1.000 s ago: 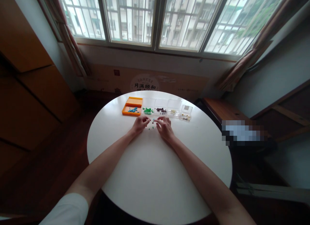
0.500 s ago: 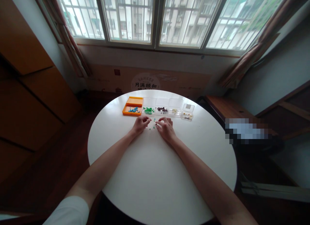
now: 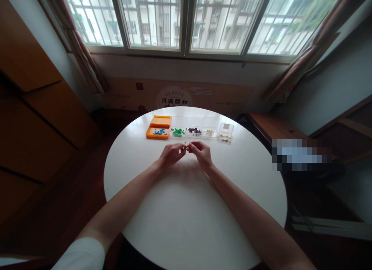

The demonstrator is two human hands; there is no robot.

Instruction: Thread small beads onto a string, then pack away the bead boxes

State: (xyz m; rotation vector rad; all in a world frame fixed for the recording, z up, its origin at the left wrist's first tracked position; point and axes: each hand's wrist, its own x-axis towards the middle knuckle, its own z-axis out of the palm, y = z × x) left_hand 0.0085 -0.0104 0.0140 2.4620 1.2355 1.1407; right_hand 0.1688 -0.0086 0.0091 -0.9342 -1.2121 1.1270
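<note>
My left hand [image 3: 172,154] and my right hand [image 3: 201,153] meet fingertip to fingertip above the white table, both in a pinch. Whatever they grip is too small to make out. Just beyond the fingertips lies a tiny blue-green piece [image 3: 185,142]. An open orange box [image 3: 150,136] behind my left hand holds small blue pieces [image 3: 159,132]. To its right, clear boxes hold green pieces [image 3: 178,131], dark pieces [image 3: 193,130] and pale pieces [image 3: 209,133]. A smaller clear box [image 3: 226,128] at the row's right end has yellowish bits in it.
The round white table [image 3: 174,208] spreads under both forearms. Behind it are a printed cardboard panel [image 3: 221,91] and a barred window. A wooden bench [image 3: 270,124] with a blurred-out object stands at the right, cabinets at the left.
My hands have moved together until their fingertips meet; before, a gap lay between them. The small green pieces seen on the table in that gap no longer show.
</note>
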